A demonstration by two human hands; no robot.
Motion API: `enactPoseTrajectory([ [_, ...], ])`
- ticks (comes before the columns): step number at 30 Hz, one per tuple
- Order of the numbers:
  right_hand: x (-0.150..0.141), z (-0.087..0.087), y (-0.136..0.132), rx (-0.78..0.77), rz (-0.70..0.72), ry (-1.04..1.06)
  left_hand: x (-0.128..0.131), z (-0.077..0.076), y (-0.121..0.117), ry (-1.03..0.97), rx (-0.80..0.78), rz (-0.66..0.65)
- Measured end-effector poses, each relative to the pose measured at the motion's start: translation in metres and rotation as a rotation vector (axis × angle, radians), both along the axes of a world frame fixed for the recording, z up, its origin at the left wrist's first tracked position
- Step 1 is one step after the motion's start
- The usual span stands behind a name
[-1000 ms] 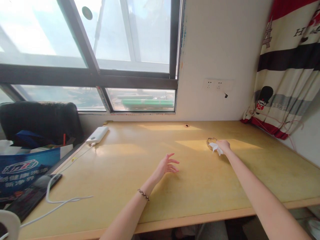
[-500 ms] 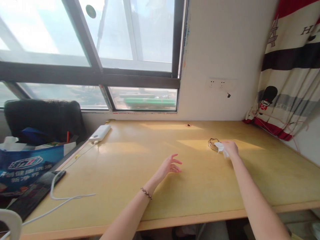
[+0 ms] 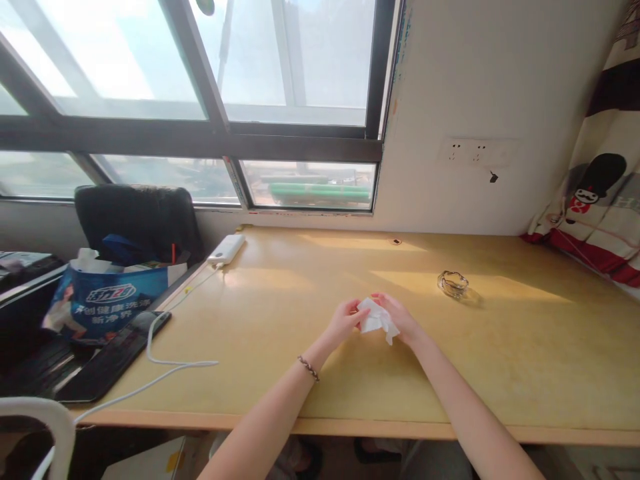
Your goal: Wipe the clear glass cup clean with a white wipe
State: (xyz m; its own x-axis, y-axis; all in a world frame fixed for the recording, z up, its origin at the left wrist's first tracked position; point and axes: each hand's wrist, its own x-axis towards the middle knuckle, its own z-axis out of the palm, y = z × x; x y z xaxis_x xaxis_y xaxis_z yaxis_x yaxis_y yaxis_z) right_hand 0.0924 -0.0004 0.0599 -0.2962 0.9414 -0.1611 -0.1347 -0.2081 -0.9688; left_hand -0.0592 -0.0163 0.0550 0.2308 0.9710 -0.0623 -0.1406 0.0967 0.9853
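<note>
Single head-worn cam, high on the person's side of the yellow-topped desk (image 3: 515, 363), facing forward and tipped down. Wide framing, hands fairly near: left hand (image 3: 345, 320) and right hand (image 3: 400, 320) just below center, forearms (image 3: 457, 393) entering from bottom edge. Beyond: dark-framed window (image 3: 300, 130) upper left, white wall (image 3: 450, 80), soldier-print curtain (image 3: 595, 200) cut by right edge.

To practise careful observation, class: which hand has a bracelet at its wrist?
The left hand: a dark, braided-looking bracelet circles its wrist. The right hand, also at the white tissue, is bare-wristed.
</note>
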Motion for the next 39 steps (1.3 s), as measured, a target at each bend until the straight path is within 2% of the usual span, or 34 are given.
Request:
enactPoseTrajectory([
  [3, 0.008, 0.001, -0.002, 0.045, 0.073, -0.028, -0.002, -0.003, 0.002, 0.019, 0.013, 0.037],
  [6, 0.013, 0.002, -0.002, 0.115, 0.096, -0.061, -0.006, -0.001, 0.005, -0.002, 0.028, 0.129],
  [9, 0.016, 0.003, 0.0, 0.143, 0.03, -0.085, -0.011, 0.002, 0.008, -0.009, 0.065, 0.238],
  [12, 0.018, 0.001, 0.003, 0.15, -0.028, -0.115, -0.015, 0.006, 0.009, -0.013, 0.079, 0.279],
  [17, 0.018, 0.004, 0.002, 0.101, -0.069, -0.075, -0.015, 0.008, 0.009, -0.004, 0.078, 0.261],
  [23, 0.016, 0.014, -0.006, -0.024, 0.058, 0.075, -0.015, 0.006, 0.009, 0.086, 0.137, 0.278],
  [27, 0.014, 0.009, -0.006, -0.026, 0.099, 0.068, -0.016, 0.005, 0.009, 0.133, 0.178, 0.277],
  [34, 0.018, -0.006, 0.007, -0.086, -0.205, 0.123, -0.02, 0.009, 0.009, 0.078, 0.176, 0.095],
  [39, 0.017, 0.0, 0.003, 0.108, -0.216, 0.06, -0.018, 0.011, 0.007, 0.048, 0.012, 0.042],
])
